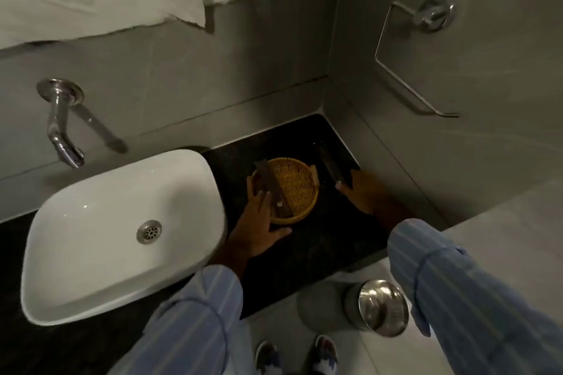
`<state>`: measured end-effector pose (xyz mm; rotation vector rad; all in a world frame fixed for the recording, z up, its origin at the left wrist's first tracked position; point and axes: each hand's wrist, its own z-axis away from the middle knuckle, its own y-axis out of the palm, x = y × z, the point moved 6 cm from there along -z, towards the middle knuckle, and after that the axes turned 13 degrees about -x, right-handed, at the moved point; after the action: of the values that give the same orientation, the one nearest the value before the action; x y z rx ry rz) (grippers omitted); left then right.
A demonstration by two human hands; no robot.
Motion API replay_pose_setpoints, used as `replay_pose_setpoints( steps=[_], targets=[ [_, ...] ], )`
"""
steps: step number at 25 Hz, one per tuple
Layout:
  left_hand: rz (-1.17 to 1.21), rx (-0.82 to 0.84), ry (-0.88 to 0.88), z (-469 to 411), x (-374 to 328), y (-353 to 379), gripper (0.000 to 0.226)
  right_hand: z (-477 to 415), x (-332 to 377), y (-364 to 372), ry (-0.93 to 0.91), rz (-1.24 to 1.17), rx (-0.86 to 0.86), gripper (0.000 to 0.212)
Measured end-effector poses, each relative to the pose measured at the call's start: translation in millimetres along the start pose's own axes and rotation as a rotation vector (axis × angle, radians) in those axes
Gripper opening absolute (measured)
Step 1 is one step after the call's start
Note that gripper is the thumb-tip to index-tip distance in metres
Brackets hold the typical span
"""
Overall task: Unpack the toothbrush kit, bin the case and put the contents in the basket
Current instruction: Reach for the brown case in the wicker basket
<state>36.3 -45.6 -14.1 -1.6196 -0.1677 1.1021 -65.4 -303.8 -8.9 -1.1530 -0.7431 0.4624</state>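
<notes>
A round wicker basket (300, 186) sits on the dark counter (307, 253) to the right of the sink. A long dark brown flat pack (272, 189) lies slantwise across the basket's left side. My left hand (259, 222) grips the basket's near-left rim, fingers touching that pack. Just right of the basket, my right hand (361, 192) holds a second long dark case (330, 166) that points away toward the corner, low over the counter. Dim light hides any print on either pack.
A white basin (122, 237) fills the counter's left, with a chrome wall tap (61, 131) above it. A steel bin (380, 307) stands on the floor below the counter's edge. A chrome towel ring (426, 39) hangs on the right wall.
</notes>
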Motion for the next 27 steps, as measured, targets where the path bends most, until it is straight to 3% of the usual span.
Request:
replay_pose_setpoints(
  steps=[5,13,19,27],
  targets=[
    [-0.173,0.06,-0.2,45.3,33.9,65.8,0.105,-15.8,-20.1,36.1,0.048,0.017,-0.033,0.061],
    [-0.47,0.125,-0.092,82.6,51.2,113.9,0.097,-46.7,-18.3,70.3,0.122,0.0,-0.127,0.047],
    [-0.471,0.11,-0.078,82.5,48.2,110.2,0.095,-46.9,-21.7,66.4,0.188,-0.066,-0.176,0.03],
    [-0.341,-0.024,0.006,67.6,21.9,57.7,0.09,-20.0,-17.3,9.9,0.178,-0.127,-0.193,0.029]
  ],
)
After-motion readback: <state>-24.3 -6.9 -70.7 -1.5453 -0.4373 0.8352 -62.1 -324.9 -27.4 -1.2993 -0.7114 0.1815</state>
